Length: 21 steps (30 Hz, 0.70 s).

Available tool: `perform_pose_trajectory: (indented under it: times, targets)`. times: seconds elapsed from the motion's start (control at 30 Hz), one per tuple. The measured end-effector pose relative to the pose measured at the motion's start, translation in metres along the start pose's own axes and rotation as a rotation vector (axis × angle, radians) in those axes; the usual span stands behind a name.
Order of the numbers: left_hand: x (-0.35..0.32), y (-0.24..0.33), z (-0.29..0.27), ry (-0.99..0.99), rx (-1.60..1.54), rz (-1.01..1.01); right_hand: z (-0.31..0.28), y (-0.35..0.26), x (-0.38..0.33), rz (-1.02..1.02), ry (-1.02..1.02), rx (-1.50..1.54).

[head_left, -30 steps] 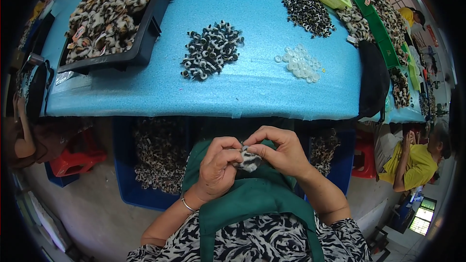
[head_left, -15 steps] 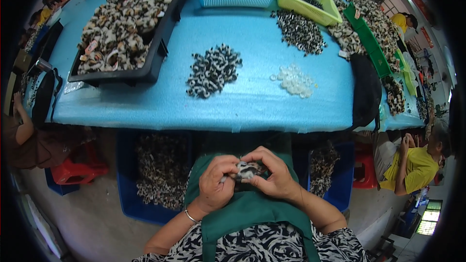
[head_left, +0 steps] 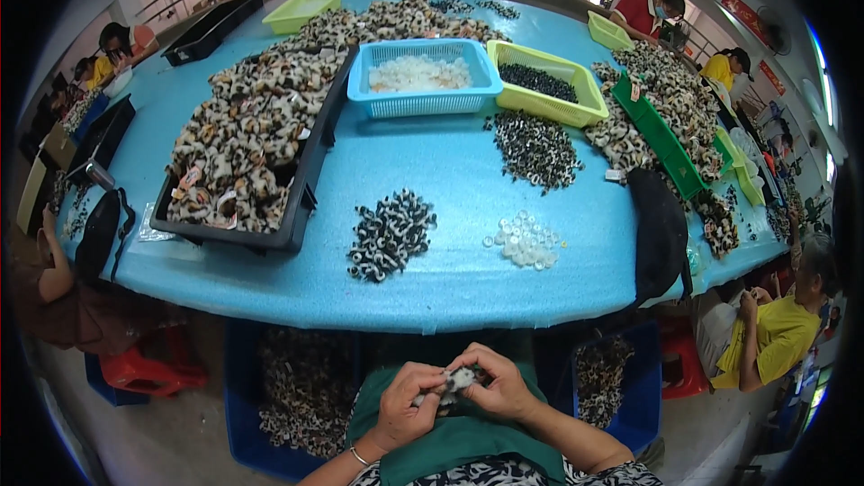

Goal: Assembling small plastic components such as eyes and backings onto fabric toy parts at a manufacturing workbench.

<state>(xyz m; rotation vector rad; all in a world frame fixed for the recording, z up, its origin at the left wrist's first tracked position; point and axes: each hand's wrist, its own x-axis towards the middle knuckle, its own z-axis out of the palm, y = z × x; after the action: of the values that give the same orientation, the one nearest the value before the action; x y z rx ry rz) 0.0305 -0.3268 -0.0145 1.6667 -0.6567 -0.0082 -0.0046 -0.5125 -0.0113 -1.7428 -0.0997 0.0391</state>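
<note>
My left hand point(head_left: 407, 403) and my right hand point(head_left: 500, 385) meet over my green apron point(head_left: 459, 439), both pinching one small black-and-white piece point(head_left: 457, 382) between the fingertips. Most of the piece is hidden by my fingers. On the blue table in front of me lie a pile of black-and-white rings point(head_left: 391, 234) and a smaller heap of clear white rings point(head_left: 524, 240), both out of my hands' reach at this moment.
A black tray point(head_left: 306, 182) heaped with spotted pieces stands left. A blue basket point(head_left: 423, 81) and a yellow-green basket point(head_left: 545, 83) sit farther back. A black bag point(head_left: 659, 234) lies at the table's right edge. Blue bins point(head_left: 297, 396) stand under the table. Other people sit around.
The view has tilted upward, so my hands sit lower in the picture and more of the far table shows. Both hands stay closed together on the small piece.
</note>
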Motion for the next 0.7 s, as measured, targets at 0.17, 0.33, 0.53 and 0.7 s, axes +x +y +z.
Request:
perform_pose_trajectory:
  times: [0.17, 0.33, 0.53, 0.7]
  targets:
    - [0.002, -0.004, 0.005, 0.064, 0.019, -0.028, 0.001, -0.008, 0.003, 0.071, -0.009, -0.039]
    - [0.007, -0.009, 0.007, 0.056, -0.002, -0.062, 0.004, -0.005, 0.005, 0.077, 0.019, -0.024]
    - [0.003, -0.007, 0.004, 0.038, 0.028, -0.145, 0.009, 0.000, 0.004, 0.106, 0.002, 0.045]
    - [0.007, -0.011, 0.006, 0.045, 0.045, -0.155, 0.009, 0.005, 0.009, 0.115, 0.020, -0.008]
